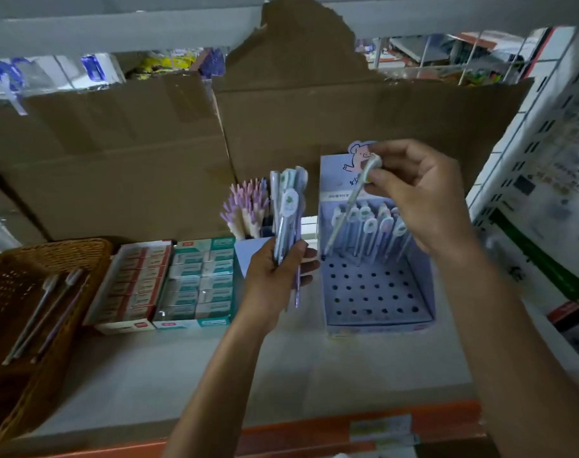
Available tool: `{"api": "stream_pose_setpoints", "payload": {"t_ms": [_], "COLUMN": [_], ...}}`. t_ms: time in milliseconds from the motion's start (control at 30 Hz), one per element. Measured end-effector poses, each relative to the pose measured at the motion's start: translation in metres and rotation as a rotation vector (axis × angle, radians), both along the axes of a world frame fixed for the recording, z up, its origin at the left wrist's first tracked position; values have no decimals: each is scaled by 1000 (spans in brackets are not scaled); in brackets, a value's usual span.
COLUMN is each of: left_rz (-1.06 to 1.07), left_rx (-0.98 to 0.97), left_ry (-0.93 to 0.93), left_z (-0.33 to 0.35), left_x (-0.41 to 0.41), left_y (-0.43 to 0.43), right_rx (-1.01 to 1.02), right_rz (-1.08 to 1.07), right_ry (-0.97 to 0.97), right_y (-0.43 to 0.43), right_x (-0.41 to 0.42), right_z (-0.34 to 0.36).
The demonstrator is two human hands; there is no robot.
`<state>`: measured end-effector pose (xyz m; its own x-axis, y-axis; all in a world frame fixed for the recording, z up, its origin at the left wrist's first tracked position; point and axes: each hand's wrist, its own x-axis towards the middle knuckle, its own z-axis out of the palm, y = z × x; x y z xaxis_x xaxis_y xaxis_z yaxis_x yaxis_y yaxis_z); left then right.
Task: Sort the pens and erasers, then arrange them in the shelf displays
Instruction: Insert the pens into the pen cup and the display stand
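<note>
My left hand point(274, 279) grips a bundle of pale pens point(288, 213) upright, just left of the lilac display box point(377, 312). My right hand point(420, 193) pinches the top of a single pen point(344, 213). That pen slants down with its tip over the box's back-left holes. Several pens with round toppers point(377, 226) stand in the back rows of the box; the front holes are bare. A red eraser box point(132, 285) and a green eraser box point(198, 279) lie side by side on the shelf, filled with erasers.
A wicker basket point(4, 325) at the left holds three loose pens point(47, 309). A cup of purple-tipped pens point(248, 209) stands behind my left hand. Brown cardboard point(149, 143) lines the shelf's back. A white perforated panel point(545, 160) closes the right side.
</note>
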<state>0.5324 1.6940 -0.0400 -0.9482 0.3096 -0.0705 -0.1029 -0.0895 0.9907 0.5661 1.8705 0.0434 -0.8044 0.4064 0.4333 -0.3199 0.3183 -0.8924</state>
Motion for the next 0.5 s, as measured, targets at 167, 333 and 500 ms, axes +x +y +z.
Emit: {"api": "stream_pose_setpoints", "payload": {"t_ms": [167, 333, 500], "left_rz": [115, 104, 74], "left_rx": [-41, -39, -46], "left_ry": [54, 70, 56], "left_z": [-6, -7, -8], "left_x": [1, 0, -2], "left_y": [13, 21, 26], "right_rx": [281, 465, 485], "right_rz": [-66, -26, -36], "right_ry": [-69, -107, -83], "right_y": [23, 29, 32], "right_x": [2, -5, -10], "right_z": [-13, -40, -47]}}
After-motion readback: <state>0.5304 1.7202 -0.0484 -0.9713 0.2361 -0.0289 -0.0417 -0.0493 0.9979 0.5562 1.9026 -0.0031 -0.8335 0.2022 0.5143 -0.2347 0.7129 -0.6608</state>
